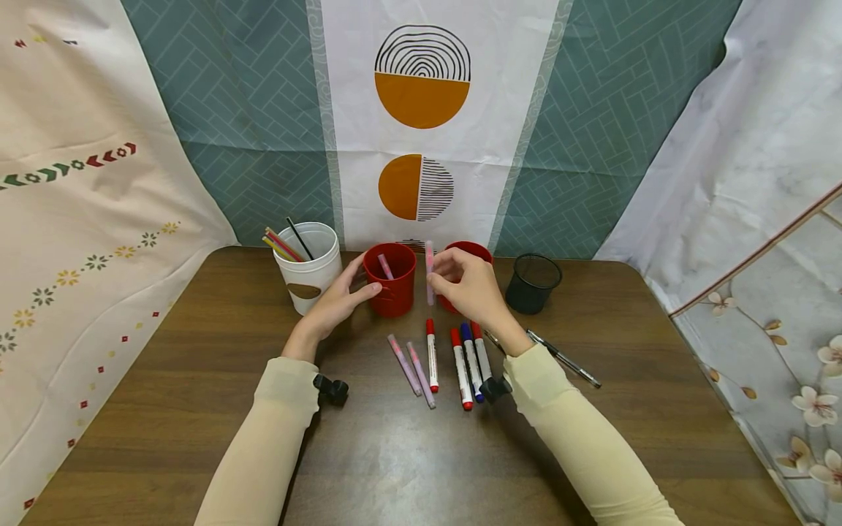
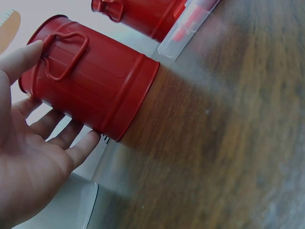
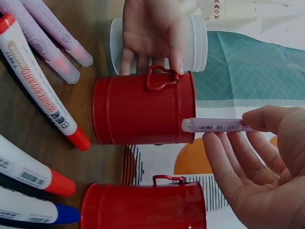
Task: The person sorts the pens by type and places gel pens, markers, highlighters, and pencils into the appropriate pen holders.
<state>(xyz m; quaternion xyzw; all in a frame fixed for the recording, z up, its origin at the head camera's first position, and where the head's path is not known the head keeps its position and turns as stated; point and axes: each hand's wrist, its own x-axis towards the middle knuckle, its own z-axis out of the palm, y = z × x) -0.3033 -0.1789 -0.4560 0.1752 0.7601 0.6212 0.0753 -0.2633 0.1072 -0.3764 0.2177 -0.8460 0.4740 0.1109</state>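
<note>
My left hand (image 1: 337, 301) holds the left red metal cup (image 1: 393, 298), thumb at its rim near the wire handle and fingers along its side. One pink-purple highlighter (image 1: 385, 266) leans inside this cup. Between thumb and fingers of my right hand (image 1: 472, 288), another highlighter (image 3: 219, 125) is pinched; in the head view it stands upright just right of that cup. In the right wrist view its clear-capped end overlaps the cup's rim. A second red cup (image 1: 475, 252) stands behind my right hand, partly hidden. Two more highlighters (image 1: 404, 365) lie on the table in front.
Red and blue whiteboard markers (image 1: 463, 369) lie beside the highlighters, partly under my right wrist. Pens (image 1: 566, 358) lie further right. A white bucket (image 1: 309, 274) with several pencils stands at left, a black mesh cup (image 1: 531, 286) at right. A curtain (image 1: 263, 131) hangs behind the table.
</note>
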